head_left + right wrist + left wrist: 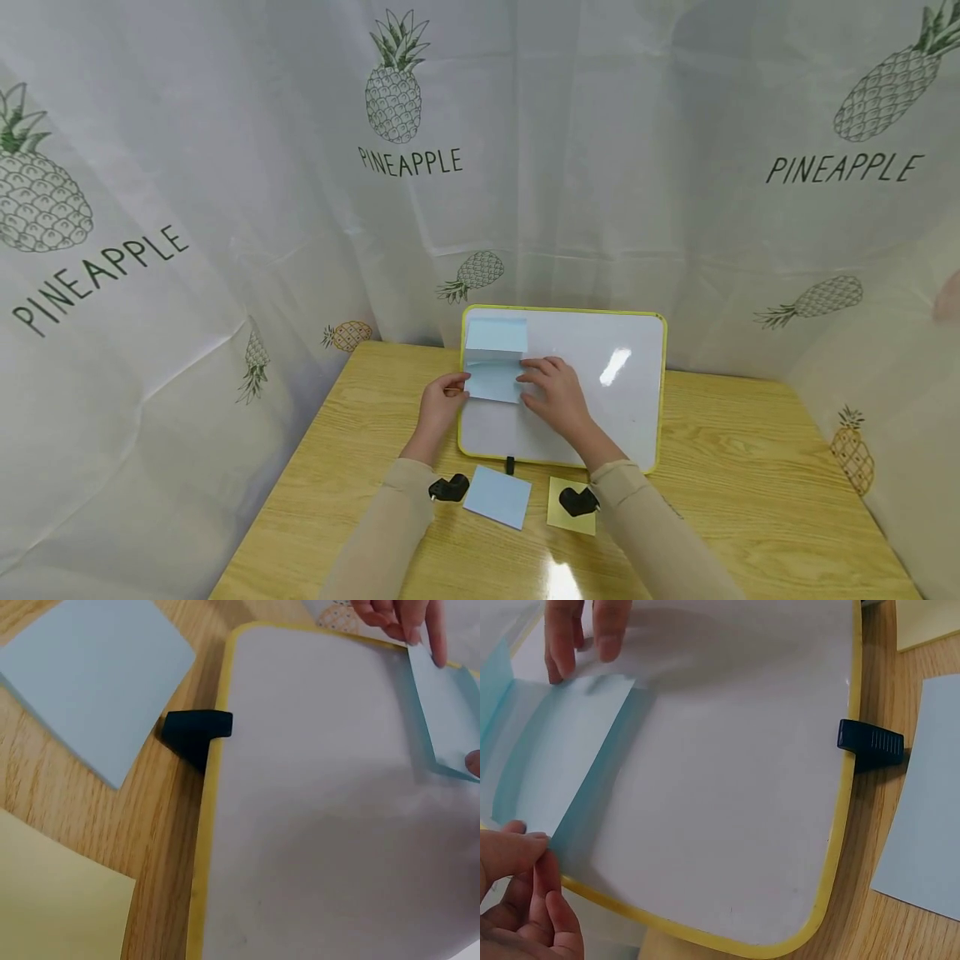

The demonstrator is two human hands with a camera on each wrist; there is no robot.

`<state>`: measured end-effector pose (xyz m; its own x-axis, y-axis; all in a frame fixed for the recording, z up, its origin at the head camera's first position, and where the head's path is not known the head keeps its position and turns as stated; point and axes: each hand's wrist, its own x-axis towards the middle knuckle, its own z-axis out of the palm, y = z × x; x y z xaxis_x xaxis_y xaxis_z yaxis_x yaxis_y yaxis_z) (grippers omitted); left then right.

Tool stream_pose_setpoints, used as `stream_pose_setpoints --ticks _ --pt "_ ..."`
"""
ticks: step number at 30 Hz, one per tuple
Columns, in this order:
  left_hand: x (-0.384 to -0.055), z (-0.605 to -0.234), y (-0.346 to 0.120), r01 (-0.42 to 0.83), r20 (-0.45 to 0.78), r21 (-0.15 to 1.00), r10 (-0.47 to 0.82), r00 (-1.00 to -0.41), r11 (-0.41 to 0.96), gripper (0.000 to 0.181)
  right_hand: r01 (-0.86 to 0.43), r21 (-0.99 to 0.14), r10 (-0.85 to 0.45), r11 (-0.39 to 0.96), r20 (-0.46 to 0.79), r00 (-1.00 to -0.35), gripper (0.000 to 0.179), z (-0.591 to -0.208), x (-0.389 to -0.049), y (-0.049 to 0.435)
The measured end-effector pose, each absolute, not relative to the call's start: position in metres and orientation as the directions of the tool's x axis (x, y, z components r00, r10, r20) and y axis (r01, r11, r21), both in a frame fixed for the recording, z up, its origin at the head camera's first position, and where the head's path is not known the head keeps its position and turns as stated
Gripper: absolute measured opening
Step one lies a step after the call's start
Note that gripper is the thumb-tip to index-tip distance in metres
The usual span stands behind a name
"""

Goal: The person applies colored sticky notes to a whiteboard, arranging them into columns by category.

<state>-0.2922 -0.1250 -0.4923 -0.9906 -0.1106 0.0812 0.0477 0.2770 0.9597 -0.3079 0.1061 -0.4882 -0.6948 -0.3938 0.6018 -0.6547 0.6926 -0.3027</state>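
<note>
A pale blue sticky note (493,383) lies over the left part of a white board with a yellow rim (577,392), its lower edge lifted off the surface. My left hand (441,407) pinches this note's lower left corner between thumb and finger, as the left wrist view shows closely. At the note's right edge, my right hand (558,398) rests with fingers extended and touching the paper (577,742). Just above, another pale blue sticky note (497,333) sits at the board's upper left corner.
On the wooden table (360,442), a light blue pad (497,497) and a yellow pad (572,521) lie in front of the board. A dark clip-like piece (870,741) sits on the board's near rim. A pineapple-print curtain (570,208) hangs behind.
</note>
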Motion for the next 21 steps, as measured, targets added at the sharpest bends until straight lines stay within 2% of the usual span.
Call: stream_pose_setpoints --ticks 8,12,21 --pt "-0.2929 -0.4936 -0.1255 0.063 0.096 0.957 -0.103 -0.990 0.285 0.027 -0.670 -0.275 -0.401 0.690 0.626 -0.669 0.026 -0.4902 -0.3081 0.1075" --pt "-0.2932 -0.4935 -0.1257 0.067 0.100 0.957 -0.101 -0.990 0.283 0.026 -0.658 -0.218 -0.434 0.721 0.598 -0.674 0.028 -0.4917 -0.3070 0.1078" --pt "-0.2929 -0.4949 -0.1266 0.073 0.102 0.955 -0.088 -0.991 0.289 0.026 -0.662 -0.089 -0.524 0.745 0.537 -0.662 0.047 -0.4978 -0.3050 0.1088"
